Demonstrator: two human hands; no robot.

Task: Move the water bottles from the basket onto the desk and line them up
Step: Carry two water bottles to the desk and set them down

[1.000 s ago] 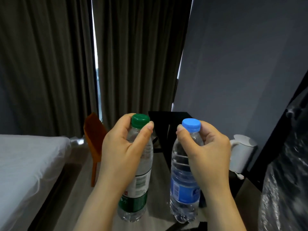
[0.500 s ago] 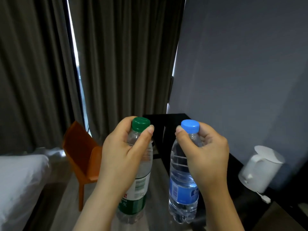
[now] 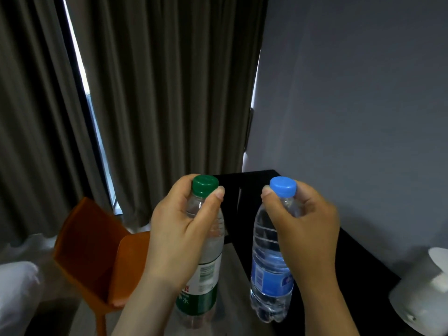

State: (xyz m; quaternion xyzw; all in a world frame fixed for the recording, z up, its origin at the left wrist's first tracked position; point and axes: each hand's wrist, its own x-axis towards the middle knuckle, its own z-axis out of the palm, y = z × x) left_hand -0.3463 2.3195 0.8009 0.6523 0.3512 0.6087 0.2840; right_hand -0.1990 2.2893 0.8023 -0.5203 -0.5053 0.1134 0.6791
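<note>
Two gripped, green-capped bottle (image 3: 209, 270) left hand (image 3: 180, 234), blue-capped bottle (image 3: 269, 270) right hand (image 3: 308, 229), orange chair (image 3: 92, 251), kettle (image 3: 424, 292)

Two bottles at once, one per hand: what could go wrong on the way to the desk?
The left hand and right hand grip the green-capped bottle and blue-capped bottle only near the necks, so either could slip or swing. The white kettle sits on the black desk at right; setting down there might knock it.

Upright green-capped bottle (image 3: 207, 258) beside upright blue-capped bottle (image 3: 271, 267), both held aloft.
</note>
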